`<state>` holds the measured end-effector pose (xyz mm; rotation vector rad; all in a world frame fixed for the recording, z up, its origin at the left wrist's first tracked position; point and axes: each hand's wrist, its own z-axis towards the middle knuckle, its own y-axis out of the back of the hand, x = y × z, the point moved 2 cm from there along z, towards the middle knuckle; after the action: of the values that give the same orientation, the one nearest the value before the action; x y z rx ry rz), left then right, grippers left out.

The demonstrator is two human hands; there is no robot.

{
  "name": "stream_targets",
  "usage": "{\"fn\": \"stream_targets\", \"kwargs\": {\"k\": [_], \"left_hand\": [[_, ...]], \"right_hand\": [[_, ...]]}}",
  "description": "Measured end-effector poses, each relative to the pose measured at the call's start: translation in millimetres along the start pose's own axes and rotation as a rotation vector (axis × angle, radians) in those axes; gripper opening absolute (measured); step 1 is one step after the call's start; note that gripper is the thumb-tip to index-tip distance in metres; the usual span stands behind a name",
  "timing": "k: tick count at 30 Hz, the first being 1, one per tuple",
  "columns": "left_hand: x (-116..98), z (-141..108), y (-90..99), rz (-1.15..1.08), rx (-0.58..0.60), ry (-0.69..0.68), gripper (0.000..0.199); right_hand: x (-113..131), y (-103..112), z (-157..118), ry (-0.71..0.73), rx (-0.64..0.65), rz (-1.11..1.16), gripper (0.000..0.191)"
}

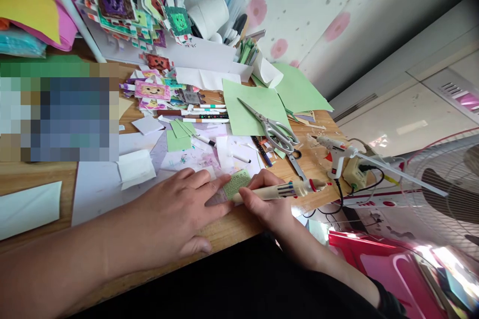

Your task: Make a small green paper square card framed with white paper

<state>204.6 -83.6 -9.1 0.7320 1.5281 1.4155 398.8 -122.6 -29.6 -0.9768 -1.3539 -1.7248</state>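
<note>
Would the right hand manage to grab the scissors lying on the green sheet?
Probably not while the right hand grips the pen; otherwise the way looks free, nothing covering the scissors.

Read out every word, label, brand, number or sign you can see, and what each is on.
Nothing reads with certainty.
Upright white card panel: dark handwriting, possibly ending "45", too small to confirm.
Low white panel, right side: red marks, too blurred.
Small green paper rectangle: little drawn circles, no readable words.
Thick cream multicolour pen: no readable lettering.
</note>
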Motion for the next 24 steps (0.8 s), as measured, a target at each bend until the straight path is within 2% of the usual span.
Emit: {"fn": "stream_targets", "kwargs": {"k": [4,9,14,24], "left_hand": [[-1.1,0.4,1.5,0.029,-0.002,0.011,0.059],[4.3,0.6,2.4,0.007,0.022,-0.06,0.049],[5.7,-0.2,3.7,-0.007,0.04,-0.052,0.044],[4.8,0.8,4.6,-0.025,0.034,-0.043,0.038]], "right_hand": [[-1.5,-0.6,-2.0,0.008,0.02,-0.021,0.028],[-3.3,-2.1,-2.6,0.025,0.04,-0.034,0.03],[-2.8,-1.3,-3.2,0.015,-0.009,-0.075,0.029],[-6.0,-0.9,-2.4,0.019,-0.028,-0.037,0.028]]}}
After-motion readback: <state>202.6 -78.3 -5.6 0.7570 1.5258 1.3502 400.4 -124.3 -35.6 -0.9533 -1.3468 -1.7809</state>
